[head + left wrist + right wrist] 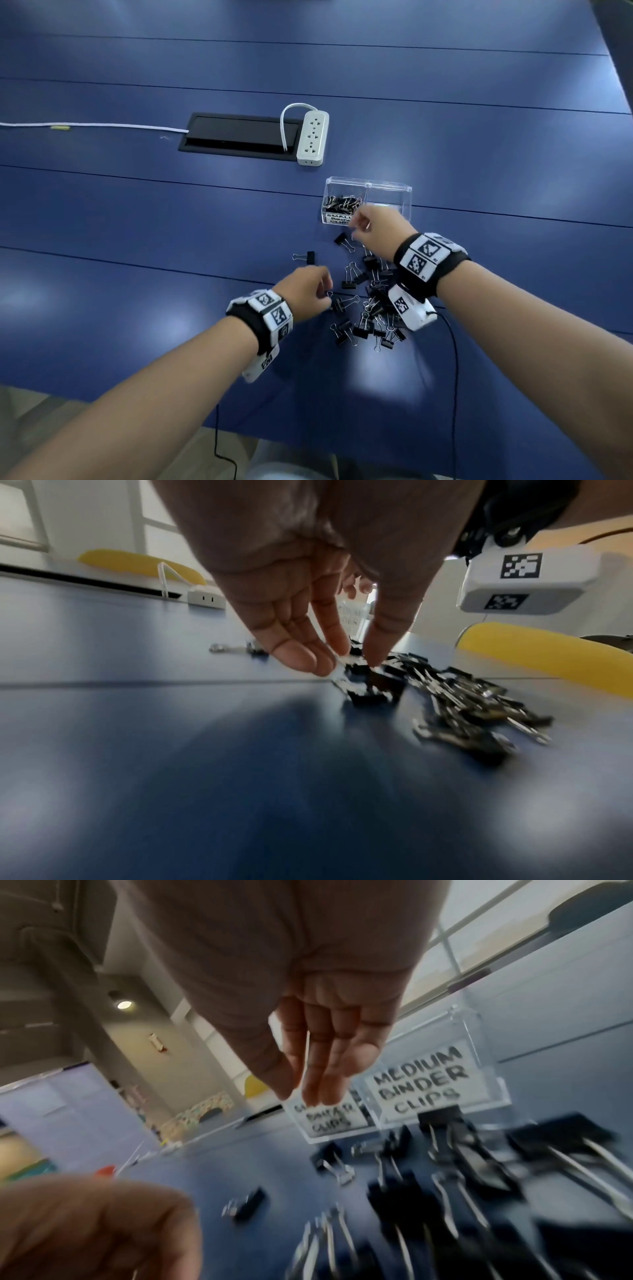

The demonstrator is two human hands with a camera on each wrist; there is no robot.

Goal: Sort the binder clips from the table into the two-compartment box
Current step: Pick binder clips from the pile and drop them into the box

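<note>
A clear two-compartment box (368,183) stands on the blue table. Its left compartment, labelled for small clips (329,1118), holds several black clips (342,202); I see nothing in the medium-labelled one (421,1085). A pile of black binder clips (371,301) lies in front of the box. My left hand (325,291) reaches down at the pile's left edge, thumb and fingers (308,656) apart, just over a clip (373,688). My right hand (359,222) hovers before the box front, fingers (329,1074) straight and together, and I see nothing held.
Single clips (305,257) (344,240) lie left of the pile. A white power strip (312,137) and a black cable hatch (236,135) sit farther back, with a white cord (92,125) running left. A black wire (455,377) trails from my right wrist over the table's near edge.
</note>
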